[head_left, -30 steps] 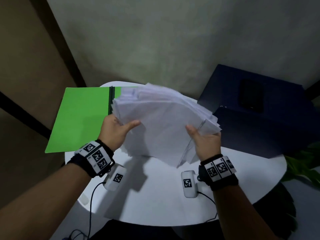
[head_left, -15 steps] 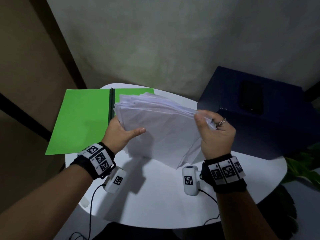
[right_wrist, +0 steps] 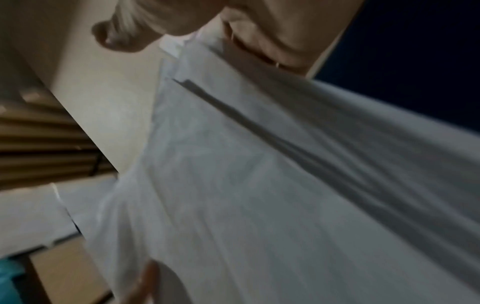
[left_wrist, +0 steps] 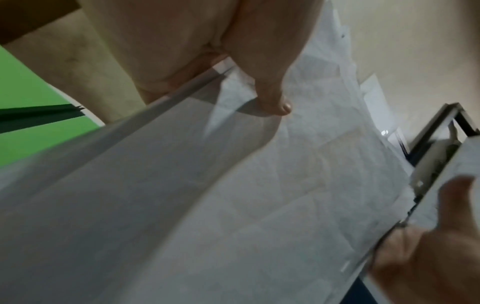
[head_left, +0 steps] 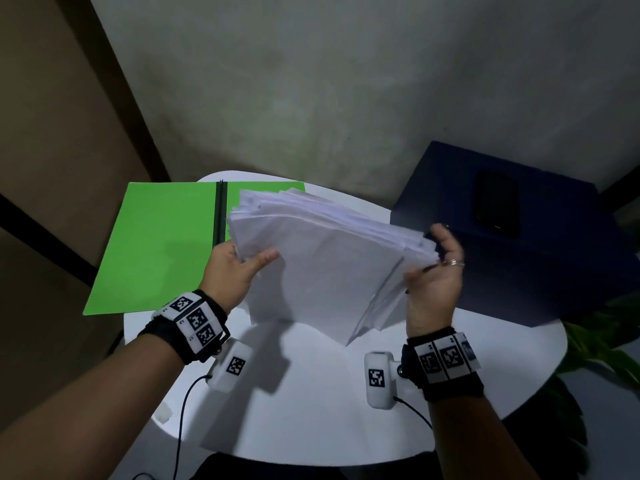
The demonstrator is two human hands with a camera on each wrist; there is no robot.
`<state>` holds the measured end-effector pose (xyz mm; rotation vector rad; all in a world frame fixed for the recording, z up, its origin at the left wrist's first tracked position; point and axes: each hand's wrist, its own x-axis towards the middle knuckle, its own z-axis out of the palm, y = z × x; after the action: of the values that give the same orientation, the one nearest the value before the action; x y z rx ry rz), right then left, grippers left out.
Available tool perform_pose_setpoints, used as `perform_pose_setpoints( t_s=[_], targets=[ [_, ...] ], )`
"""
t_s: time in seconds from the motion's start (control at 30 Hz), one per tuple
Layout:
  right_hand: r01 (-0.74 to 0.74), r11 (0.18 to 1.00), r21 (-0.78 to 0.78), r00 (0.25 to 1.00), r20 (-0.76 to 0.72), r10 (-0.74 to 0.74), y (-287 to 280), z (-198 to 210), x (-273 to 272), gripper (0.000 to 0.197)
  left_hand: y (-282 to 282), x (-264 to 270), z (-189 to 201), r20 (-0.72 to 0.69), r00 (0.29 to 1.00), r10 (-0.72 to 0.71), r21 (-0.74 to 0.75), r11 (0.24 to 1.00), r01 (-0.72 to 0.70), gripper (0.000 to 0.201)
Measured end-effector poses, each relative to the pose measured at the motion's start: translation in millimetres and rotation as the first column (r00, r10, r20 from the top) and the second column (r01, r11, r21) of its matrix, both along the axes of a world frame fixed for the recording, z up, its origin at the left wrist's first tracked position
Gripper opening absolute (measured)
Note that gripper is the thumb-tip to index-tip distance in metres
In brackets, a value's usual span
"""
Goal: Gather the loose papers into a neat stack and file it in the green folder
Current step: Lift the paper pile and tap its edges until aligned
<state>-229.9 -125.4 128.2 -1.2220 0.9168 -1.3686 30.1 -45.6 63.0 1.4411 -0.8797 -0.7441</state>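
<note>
White papers, an uneven stack with edges fanning out, are being held tilted above a round white table. At 9 o'clock of the stack, the left hand is gripping its edge, thumb pressing on top. At 3 o'clock, the right hand is clasping the opposite edge, fingers curling over it. Lying open on the table at 10 o'clock is the green folder. A dark blue box is sitting at 2 o'clock.
</note>
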Motion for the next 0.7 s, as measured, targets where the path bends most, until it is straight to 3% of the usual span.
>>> perform_pose_setpoints(
  t_s=[0.1,0.17,0.23,0.3,0.33,0.43,0.53,0.63,0.7],
  targets=[
    [-0.004,0.989,0.145,0.967,-0.252,0.041,8.1,-11.0,5.6,0.033,-2.7,-7.2,7.3,-0.014,0.999,0.045,-0.025,0.999,-0.045,0.012],
    [0.051,0.982,0.180,0.965,-0.263,-0.002,7.4,-12.9,5.3,0.020,-4.8,-15.6,19.7,0.016,0.999,0.037,-0.088,0.996,-0.036,0.013],
    [0.079,0.982,0.171,0.977,-0.209,-0.042,5.0,-8.3,1.7,0.035,-6.4,-17.0,26.1,0.034,0.999,-0.023,-0.145,0.989,0.027,0.028],
    [0.093,0.979,0.179,0.967,-0.250,-0.046,1.5,-5.9,-4.2,0.060,-3.9,-11.7,23.0,-0.019,0.996,-0.088,-0.147,0.986,0.084,0.072],
    [0.069,0.983,0.173,0.966,-0.258,-0.022,0.3,-5.3,-5.7,0.064,-4.0,-8.8,21.4,-0.060,0.991,-0.116,-0.132,0.985,0.107,0.083],
    [0.031,0.971,0.236,0.968,-0.249,0.029,2.1,-9.3,-3.9,0.074,-9.4,-10.0,22.6,-0.092,0.980,-0.176,-0.106,0.980,0.166,0.071],
    [0.109,0.949,0.296,0.959,-0.282,-0.023,9.4,0.4,3.8,0.047,-12.7,-20.4,34.8,0.077,0.995,-0.058,-0.099,0.993,0.066,0.043],
    [0.147,0.971,0.189,0.974,-0.197,-0.109,10.9,14.1,-2.7,0.040,-9.1,-16.4,52.6,0.017,0.999,0.035,-0.257,0.966,-0.029,0.030],
    [0.115,0.987,0.116,0.982,-0.165,-0.095,7.8,15.8,-9.1,0.039,-4.7,-6.7,52.3,-0.019,1.000,-0.019,-0.278,0.961,0.013,0.036]
  ],
)
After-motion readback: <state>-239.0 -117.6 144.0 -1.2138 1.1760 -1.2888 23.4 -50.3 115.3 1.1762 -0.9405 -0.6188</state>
